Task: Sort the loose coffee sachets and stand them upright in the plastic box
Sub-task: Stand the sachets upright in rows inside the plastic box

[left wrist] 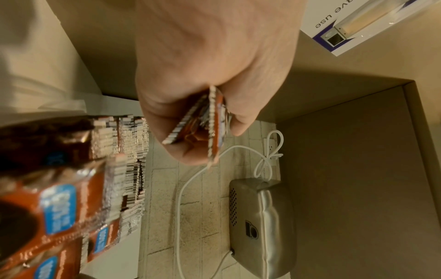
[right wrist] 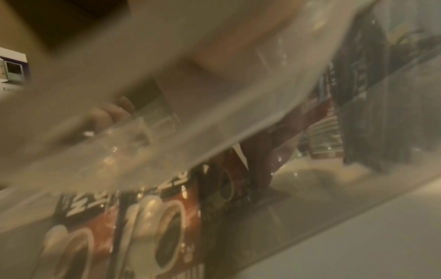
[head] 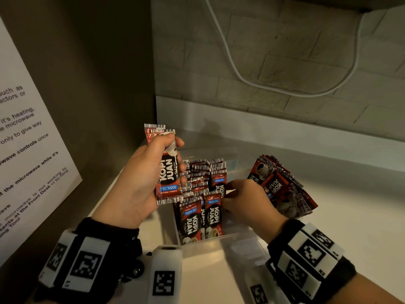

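My left hand (head: pixel 168 142) is raised over the clear plastic box (head: pixel 221 242) and grips a few red-and-black coffee sachets (head: pixel 169 172), held upside down. In the left wrist view these held sachets (left wrist: pixel 203 122) show edge-on between thumb and fingers. Several sachets (head: pixel 202 213) stand upright in rows inside the box. My right hand (head: pixel 230 194) reaches into the box from the right, its fingers curled on the right edge of the standing sachets. A loose pile of sachets (head: pixel 285 189) lies on the counter right of the box. The right wrist view is blurred; sachets (right wrist: pixel 167 217) show through the box wall.
The white counter (head: pixel 350 216) runs to a brick wall, where a white cable (head: pixel 241 77) hangs. A printed notice (head: pixel 26 150) leans on the left wall. In the left wrist view, a silver appliance (left wrist: pixel 257 217) stands by the wall.
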